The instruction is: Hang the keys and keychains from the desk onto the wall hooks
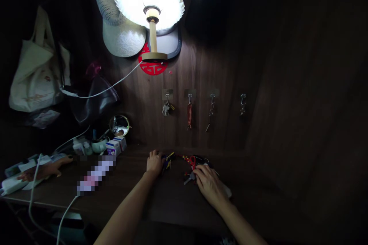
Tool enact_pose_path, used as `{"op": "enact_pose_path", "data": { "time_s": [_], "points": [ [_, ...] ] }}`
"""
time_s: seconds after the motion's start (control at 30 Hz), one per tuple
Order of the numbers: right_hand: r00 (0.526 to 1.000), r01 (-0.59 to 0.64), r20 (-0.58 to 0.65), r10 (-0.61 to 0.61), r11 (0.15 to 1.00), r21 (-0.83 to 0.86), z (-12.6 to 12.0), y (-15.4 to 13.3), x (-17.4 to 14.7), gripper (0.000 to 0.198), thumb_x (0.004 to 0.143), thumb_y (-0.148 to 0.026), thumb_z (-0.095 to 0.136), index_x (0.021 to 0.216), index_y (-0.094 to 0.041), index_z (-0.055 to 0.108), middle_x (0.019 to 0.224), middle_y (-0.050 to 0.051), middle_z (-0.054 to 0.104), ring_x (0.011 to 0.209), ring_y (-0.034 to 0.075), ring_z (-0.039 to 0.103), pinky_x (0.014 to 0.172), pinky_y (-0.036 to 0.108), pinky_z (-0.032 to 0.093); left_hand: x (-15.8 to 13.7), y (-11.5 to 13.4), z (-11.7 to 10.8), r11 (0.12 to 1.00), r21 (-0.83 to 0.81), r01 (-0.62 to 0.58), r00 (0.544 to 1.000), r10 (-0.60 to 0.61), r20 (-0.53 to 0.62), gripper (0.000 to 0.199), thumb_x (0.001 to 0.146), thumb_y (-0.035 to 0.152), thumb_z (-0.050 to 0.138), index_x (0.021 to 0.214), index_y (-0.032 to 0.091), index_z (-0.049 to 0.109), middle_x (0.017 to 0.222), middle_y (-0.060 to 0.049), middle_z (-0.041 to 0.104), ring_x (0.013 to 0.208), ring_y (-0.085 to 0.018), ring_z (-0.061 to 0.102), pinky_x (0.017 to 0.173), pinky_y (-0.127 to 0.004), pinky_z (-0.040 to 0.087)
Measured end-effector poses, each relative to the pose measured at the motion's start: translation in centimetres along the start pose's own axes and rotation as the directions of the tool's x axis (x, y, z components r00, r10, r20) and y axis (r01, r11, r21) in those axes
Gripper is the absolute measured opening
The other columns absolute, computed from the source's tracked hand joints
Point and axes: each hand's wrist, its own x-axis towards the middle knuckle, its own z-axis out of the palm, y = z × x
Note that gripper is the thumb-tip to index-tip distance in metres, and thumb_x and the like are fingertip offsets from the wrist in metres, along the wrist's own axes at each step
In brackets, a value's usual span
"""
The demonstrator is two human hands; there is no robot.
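Note:
My left hand (pixel 154 163) is on the dark wooden tabletop, its fingers bent. A bunch of keys (pixel 168 162) with yellow and dark blue parts sits against its thumb side; the grip itself is partly hidden. Further right, my right hand (pixel 209 184) has its fingers closed on a bunch of keys with a red cord (pixel 193 161). A silver key (pixel 189 178) sticks out left of those fingertips. Dark items (pixel 201 159) lie just beyond the knuckles, and a pale object (pixel 227 190) shows partly under the right hand.
Four wall hooks carry keys (pixel 166 109), an orange-brown strap (pixel 189 115), a chain (pixel 211 113) and small metal pieces (pixel 243 109). A lit lamp (pixel 153 42) is above. On the left are a round mirror (pixel 119 125), boxes (pixel 113 146), white cables (pixel 34 187) and a hanging bag (pixel 34 72).

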Motion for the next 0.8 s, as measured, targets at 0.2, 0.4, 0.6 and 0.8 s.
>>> {"op": "enact_pose_path", "data": {
  "time_s": [0.2, 0.4, 0.6, 0.8],
  "points": [
    [1.000, -0.012, -0.005, 0.012, 1.000, 0.007, -0.2, -0.1, 0.1, 0.025, 0.082, -0.009, 0.045, 0.096, -0.023, 0.059, 0.096, 0.005, 0.059, 0.092, 0.021, 0.053, 0.080, 0.036, 0.044, -0.5, -1.2, -1.2, 0.991, -0.119, 0.058, 0.995, -0.067, -0.072, 0.019, 0.076, 0.024, 0.057, 0.092, 0.020, 0.065, 0.113, -0.010, 0.054, 0.112, -0.026, 0.041, 0.088, -0.036, 0.037],
    [1.000, -0.015, -0.019, 0.015, 1.000, 0.010, -0.5, -0.3, 0.2, 0.024, 0.081, -0.010, 0.046, 0.095, -0.024, 0.060, 0.094, 0.005, 0.060, 0.089, 0.020, 0.054, 0.079, 0.036, 0.044, 0.2, -2.6, -2.5, 0.895, -0.437, 0.089, 0.985, -0.144, -0.096, 0.011, 0.075, 0.026, 0.057, 0.074, 0.017, 0.064, 0.087, -0.007, 0.065, 0.091, -0.021, 0.057, 0.079, -0.029, 0.041],
    [1.000, -0.020, -0.012, 0.020, 1.000, 0.004, -0.5, -0.4, 0.2, 0.024, 0.080, -0.009, 0.046, 0.094, -0.023, 0.060, 0.092, 0.005, 0.060, 0.088, 0.020, 0.054, 0.078, 0.036, 0.044, 0.1, -2.4, -2.8, 0.614, -0.780, 0.124, 0.984, -0.175, 0.018, 0.017, 0.069, 0.032, 0.063, 0.067, 0.017, 0.056, 0.065, -0.003, 0.066, 0.066, -0.017, 0.064, 0.058, -0.024, 0.046],
    [1.000, 0.013, -0.028, -0.012, 0.999, 0.053, -1.0, -0.5, 0.1, 0.026, 0.080, -0.007, 0.046, 0.095, -0.023, 0.059, 0.092, 0.004, 0.061, 0.088, 0.020, 0.054, 0.079, 0.036, 0.043, -2.8, -1.2, -2.0, 0.311, -0.938, 0.153, 0.986, -0.108, 0.125, 0.031, 0.065, 0.037, 0.071, 0.080, 0.016, 0.055, 0.078, -0.007, 0.070, 0.065, -0.016, 0.066, 0.055, -0.024, 0.050]
  ]
}}
